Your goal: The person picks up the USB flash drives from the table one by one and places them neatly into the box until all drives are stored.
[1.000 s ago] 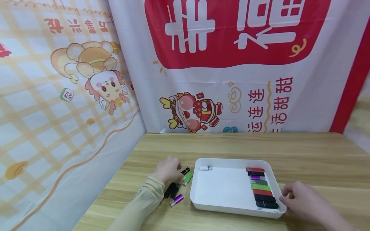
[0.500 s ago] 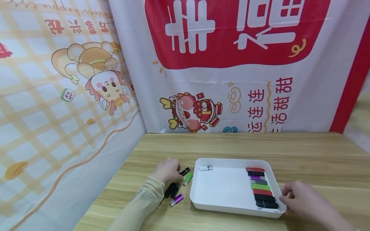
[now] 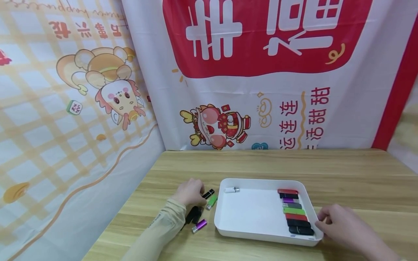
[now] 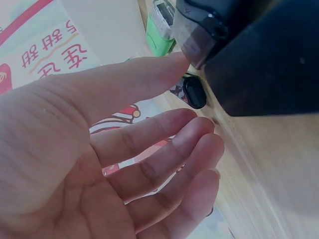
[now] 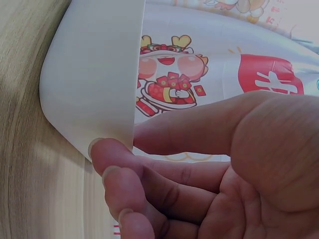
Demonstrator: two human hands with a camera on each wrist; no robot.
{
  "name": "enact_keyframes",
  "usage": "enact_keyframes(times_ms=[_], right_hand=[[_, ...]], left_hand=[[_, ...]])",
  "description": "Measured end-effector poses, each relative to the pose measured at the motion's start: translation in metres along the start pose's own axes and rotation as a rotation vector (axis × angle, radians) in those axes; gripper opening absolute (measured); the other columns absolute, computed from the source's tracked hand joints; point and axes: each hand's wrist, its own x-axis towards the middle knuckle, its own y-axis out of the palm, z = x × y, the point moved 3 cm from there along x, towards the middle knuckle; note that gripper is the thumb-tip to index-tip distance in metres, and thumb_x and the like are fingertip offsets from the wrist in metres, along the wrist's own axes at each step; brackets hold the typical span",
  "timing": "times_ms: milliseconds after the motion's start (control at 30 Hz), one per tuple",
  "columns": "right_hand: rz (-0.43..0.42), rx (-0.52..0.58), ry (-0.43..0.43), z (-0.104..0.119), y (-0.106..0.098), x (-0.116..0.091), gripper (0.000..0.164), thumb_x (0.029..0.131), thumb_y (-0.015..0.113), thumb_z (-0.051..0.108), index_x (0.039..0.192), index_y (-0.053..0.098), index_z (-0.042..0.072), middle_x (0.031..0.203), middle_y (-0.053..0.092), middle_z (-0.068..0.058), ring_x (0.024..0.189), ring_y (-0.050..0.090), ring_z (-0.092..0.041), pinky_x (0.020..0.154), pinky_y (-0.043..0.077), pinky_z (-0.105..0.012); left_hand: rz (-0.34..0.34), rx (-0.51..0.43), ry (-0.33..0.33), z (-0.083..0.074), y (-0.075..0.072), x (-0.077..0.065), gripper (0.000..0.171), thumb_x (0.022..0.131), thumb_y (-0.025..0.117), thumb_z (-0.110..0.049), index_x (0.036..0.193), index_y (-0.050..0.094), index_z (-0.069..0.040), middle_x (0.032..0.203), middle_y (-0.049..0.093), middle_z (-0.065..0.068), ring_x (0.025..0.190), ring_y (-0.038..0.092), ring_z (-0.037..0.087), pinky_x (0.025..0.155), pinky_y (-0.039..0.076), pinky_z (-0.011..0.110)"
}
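Banded black USB stick [image 3: 208,194]: on the surface [image 3: 261,163], between its left edge and the tray's left wall – near the tray's far left corner.
Left hand [image 3: 189,192]: just beside that stick's near end, fingers loosely bent, thumb held apart from them and nothing gripped (whether a fingertip touches the stick, I cannot tell).
Loose green USB stick [image 3: 212,202]: on the surface, slanted, between the banded black stick and the tray's left wall.
Dark cluster [image 3: 195,214]: just on the near side of the left hand, its pieces too bunched to count.
Loose purple USB stick [image 3: 200,226]: to the right of the cluster, near the tray's near left corner.
White tray [image 3: 254,217]: flat on the surface, well in from the surface's left edge.
Right hand [image 3: 339,223]: thumb and bent fingers pinch the tray's right rim near its near right corner.
Row of USB sticks [image 3: 294,210]: inside the tray along its right wall – from far to near red, black, purple, grey, green, red, black, black.
White USB stick [image 3: 230,190]: alone in the tray's far left corner.
Printed cloth [image 3: 352,119]: white and red, hanging behind the surface's far edge.
Checked cloth [image 3: 65,145]: beyond the surface's left edge.
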Motion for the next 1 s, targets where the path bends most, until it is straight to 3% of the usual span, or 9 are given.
enact_keyframes(times_ms=[1000], right_hand=[[-0.003,0.001,-0.002,0.0004,0.0005,-0.0001,0.011,0.090,0.071,0.015,0.094,0.070,0.004,0.072,0.058,-0.002,0.062,0.053,-0.016,0.058,0.046,-0.031]], left_hand=[[0.016,-0.043,-0.026,0.0008,0.0023,-0.0006,0.015,0.071,0.082,-0.010,0.075,0.067,-0.012,0.070,0.058,-0.002,0.064,0.055,0.016,0.061,0.049,0.035]])
